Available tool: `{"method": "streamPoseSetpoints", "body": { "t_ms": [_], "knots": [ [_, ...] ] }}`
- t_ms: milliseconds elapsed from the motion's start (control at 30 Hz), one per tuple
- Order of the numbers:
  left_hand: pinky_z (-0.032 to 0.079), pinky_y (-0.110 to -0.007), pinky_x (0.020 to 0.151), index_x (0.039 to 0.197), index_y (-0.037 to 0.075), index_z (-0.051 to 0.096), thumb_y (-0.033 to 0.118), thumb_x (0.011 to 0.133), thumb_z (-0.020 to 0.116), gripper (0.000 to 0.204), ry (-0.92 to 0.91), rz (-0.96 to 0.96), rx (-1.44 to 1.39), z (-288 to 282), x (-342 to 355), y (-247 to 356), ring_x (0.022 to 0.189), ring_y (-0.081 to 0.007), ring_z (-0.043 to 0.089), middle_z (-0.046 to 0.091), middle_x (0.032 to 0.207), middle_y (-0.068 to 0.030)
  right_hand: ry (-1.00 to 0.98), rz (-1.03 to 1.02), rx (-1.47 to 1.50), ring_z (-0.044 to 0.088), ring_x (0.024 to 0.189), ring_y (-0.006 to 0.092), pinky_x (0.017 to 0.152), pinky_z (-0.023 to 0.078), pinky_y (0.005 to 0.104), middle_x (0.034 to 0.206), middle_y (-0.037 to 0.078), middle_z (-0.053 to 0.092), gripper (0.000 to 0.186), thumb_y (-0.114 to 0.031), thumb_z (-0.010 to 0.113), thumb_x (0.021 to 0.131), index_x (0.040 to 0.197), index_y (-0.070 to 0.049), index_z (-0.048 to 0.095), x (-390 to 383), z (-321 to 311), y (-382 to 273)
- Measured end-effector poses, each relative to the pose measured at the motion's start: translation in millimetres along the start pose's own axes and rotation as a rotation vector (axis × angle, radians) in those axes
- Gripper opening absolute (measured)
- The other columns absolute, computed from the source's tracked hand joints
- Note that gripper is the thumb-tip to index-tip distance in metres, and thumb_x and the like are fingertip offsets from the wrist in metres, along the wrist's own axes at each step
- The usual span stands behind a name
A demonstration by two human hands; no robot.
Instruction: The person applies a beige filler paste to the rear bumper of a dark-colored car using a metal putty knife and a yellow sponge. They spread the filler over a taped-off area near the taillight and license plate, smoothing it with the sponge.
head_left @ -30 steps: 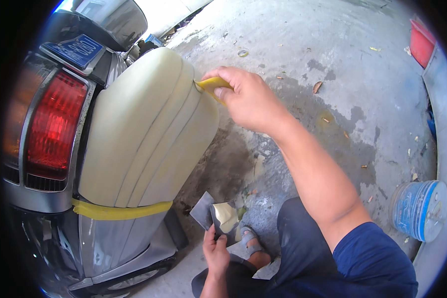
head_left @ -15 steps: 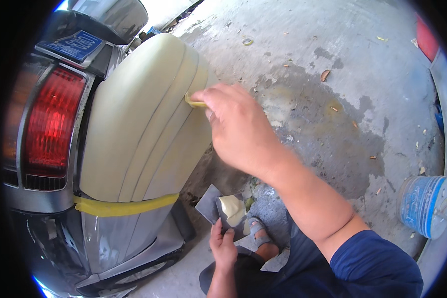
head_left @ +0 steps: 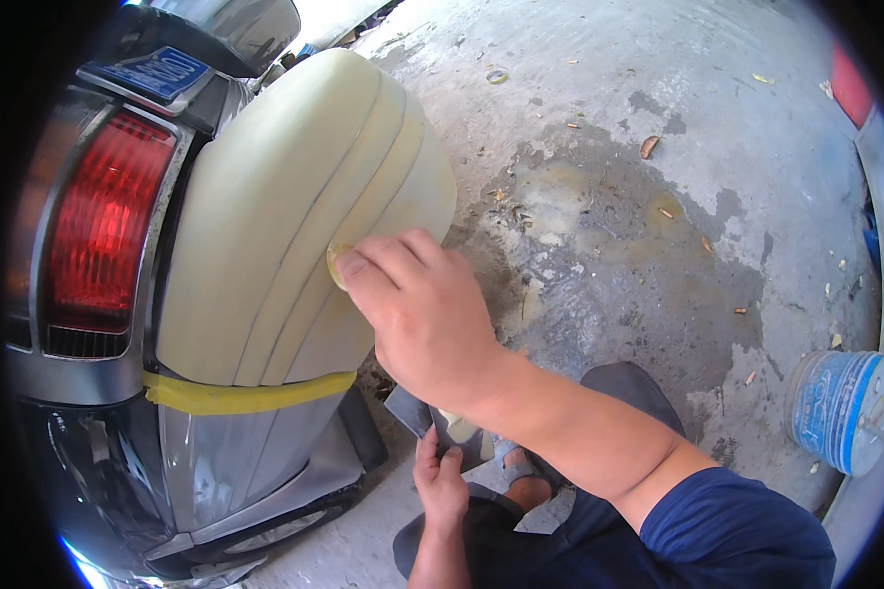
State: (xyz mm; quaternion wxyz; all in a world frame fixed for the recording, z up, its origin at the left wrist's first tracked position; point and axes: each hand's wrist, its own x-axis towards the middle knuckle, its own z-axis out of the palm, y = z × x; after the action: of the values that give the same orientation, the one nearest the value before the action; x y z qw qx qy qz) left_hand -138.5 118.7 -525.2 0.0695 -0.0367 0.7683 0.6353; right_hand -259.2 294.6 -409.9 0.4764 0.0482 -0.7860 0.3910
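A rounded panel with a cream-yellow coating and thin dark groove lines bulges out from the back of a vehicle. Pinched in my right hand is a small yellow putty spreader, its edge against the panel near the grooves. Lower down, my left hand grips a grey mixing board with the thumb on top. Cream putty lies on that board, partly hidden by my right forearm. Yellow masking tape runs along the panel's lower edge, above a bare grey part.
Left of the panel is a red tail light, with a blue plate above it. A blue-and-white bucket lies at the right on the stained concrete floor. My sandalled foot is close behind the board.
My right hand has moved down and left along the panel with the spreader, and its forearm now covers part of the board. The left hand keeps its hold in nearly the same place.
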Motion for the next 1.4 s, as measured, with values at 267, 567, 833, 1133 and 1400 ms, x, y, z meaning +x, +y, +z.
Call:
{"method": "streamPoseSetpoints", "body": {
  "t_ms": [267,567,833,1133,1400],
  "knots": [
    [0.042,-0.027,0.096,0.127,-0.005,0.056,-0.008,0.082,0.044,0.046,-0.032,-0.074,-0.106,2,6,-6,0.109,-0.0157,0.057,0.061,0.118,-0.0078,-0.145,-0.099,0.179,0.057,0.098,0.0228,0.078,0.046,0.0377,0.102,0.005,0.062,0.027,-0.009,0.058,0.079,0.105,-0.005,0.064,-15,-5,3],
    [0.044,-0.038,0.101,0.128,-0.005,0.054,-0.009,0.080,0.043,0.050,0.031,-0.222,-0.643,3,0,16,0.114,-0.0253,0.058,0.061,0.123,-0.0142,-0.284,0.296,0.488,0.064,0.097,0.0308,0.086,0.052,0.0382,0.104,0.014,0.066,0.028,0.002,0.056,0.087,0.114,-0.003,0.062,-36,-91,43],
    [0.040,-0.044,0.107,0.135,-0.002,0.046,-0.003,0.079,0.043,0.056,0.021,-0.248,-0.848,28,-4,40,0.122,-0.0284,0.054,0.056,0.131,-0.0151,-0.318,0.260,0.526,0.065,0.095,0.0323,0.082,0.053,0.0389,0.106,0.017,0.064,0.032,0.002,0.061,0.084,0.116,0.001,0.061,-126,-101,14],
    [0.045,-0.044,0.103,0.136,-0.002,0.044,0.003,0.080,0.041,0.056,0.034,-0.120,-0.809,30,-3,51,0.116,-0.0294,0.058,0.059,0.126,-0.0171,-0.607,0.097,0.416,0.064,0.092,0.0317,0.081,0.053,0.0380,0.103,0.015,0.065,0.030,0.000,0.059,0.084,0.113,-0.004,0.065,-172,-110,33],
    [0.046,-0.044,0.101,0.137,-0.002,0.044,0.003,0.079,0.038,0.058,0.068,-0.234,-0.689,13,-2,32,0.118,-0.0297,0.057,0.057,0.129,-0.0162,-0.403,0.576,0.568,0.064,0.093,0.0214,0.084,0.050,0.0341,0.105,0.015,0.065,0.047,-0.009,0.053,0.081,0.127,-0.001,0.052,-57,-105,84]
  ]
}}
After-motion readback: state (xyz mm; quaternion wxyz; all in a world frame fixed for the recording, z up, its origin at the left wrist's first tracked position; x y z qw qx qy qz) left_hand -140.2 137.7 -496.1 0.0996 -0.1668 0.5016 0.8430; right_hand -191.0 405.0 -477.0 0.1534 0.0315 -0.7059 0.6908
